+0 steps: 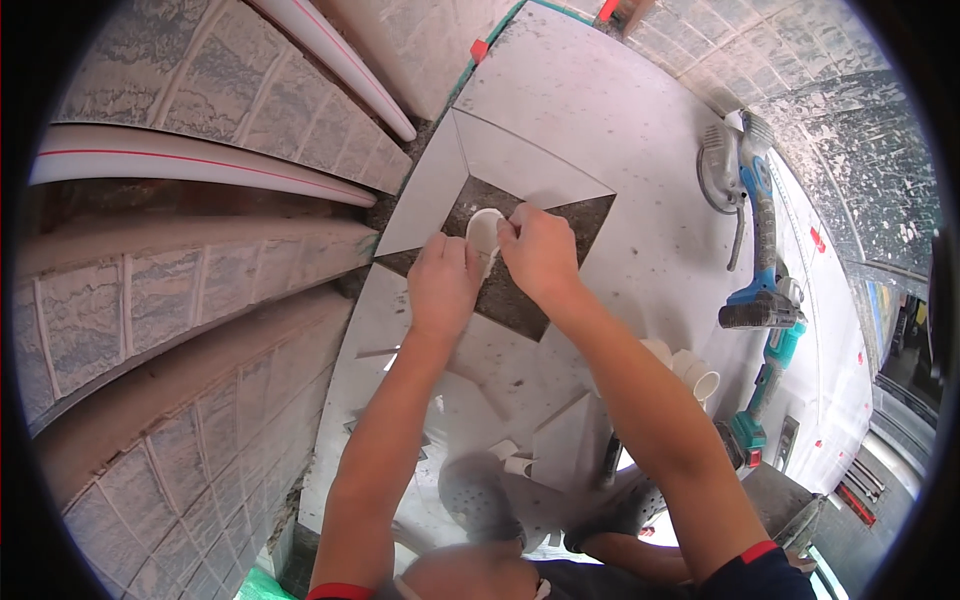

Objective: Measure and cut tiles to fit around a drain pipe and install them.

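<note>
A short white plastic pipe piece [484, 230] with a round open end stands over a dark, rough patch of bare mortar [515, 300], a square gap among pale floor tiles. My left hand [440, 285] closes on the near left side of the pipe piece. My right hand [542, 250] pinches its right rim between thumb and fingers. My hands hide part of the pipe's wall, and I cannot tell whether its lower end is fixed in the mortar. Angled cut tiles [520, 160] border the gap on its far and left sides.
On the right lie a blue cordless angle grinder [765, 235] and a teal cordless power tool [765, 385]. White pipe fittings [697, 375] sit beside my right forearm. Tile offcuts [565, 425] are scattered near my clogs [480, 490]. White pipes [200, 160] with red stripes run along the left wall.
</note>
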The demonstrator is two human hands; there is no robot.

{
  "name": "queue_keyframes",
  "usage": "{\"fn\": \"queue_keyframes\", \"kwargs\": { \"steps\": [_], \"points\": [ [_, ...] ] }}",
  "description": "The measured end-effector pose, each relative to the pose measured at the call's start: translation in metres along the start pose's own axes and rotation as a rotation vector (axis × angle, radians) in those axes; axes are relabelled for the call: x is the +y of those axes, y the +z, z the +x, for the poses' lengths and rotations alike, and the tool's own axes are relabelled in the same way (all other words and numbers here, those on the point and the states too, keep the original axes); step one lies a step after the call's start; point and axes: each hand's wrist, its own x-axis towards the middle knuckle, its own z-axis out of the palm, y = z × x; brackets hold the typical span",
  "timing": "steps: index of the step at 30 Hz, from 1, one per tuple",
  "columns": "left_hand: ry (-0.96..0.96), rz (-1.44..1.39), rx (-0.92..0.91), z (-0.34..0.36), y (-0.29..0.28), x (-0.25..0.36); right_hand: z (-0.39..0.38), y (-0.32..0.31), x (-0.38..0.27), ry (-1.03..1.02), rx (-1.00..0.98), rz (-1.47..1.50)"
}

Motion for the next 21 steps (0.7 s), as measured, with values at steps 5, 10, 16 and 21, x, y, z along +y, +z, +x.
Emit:
{"fn": "queue_keyframes", "kwargs": {
  "steps": [5, 10, 16, 21],
  "points": [
    [0.032, -0.059, 0.016, 0.006, 0.014, 0.012, 0.006, -0.007, 0.015, -0.025, 0.058, -0.006],
    [-0.007, -0.063, 0.0, 0.008, 0.023, 0.014, 0.016, -0.006, 0.027, -0.067, 0.03, -0.023],
    [0.026, -0.061, -0.021, 0.011, 0.034, 0.019, 0.021, -0.002, 0.043, -0.135, 0.149, -0.056],
    [-0.02, -0.054, -0.021, 0.007, 0.031, 0.014, 0.019, 0.003, 0.042, -0.126, 0.107, -0.025]
  ]
}}
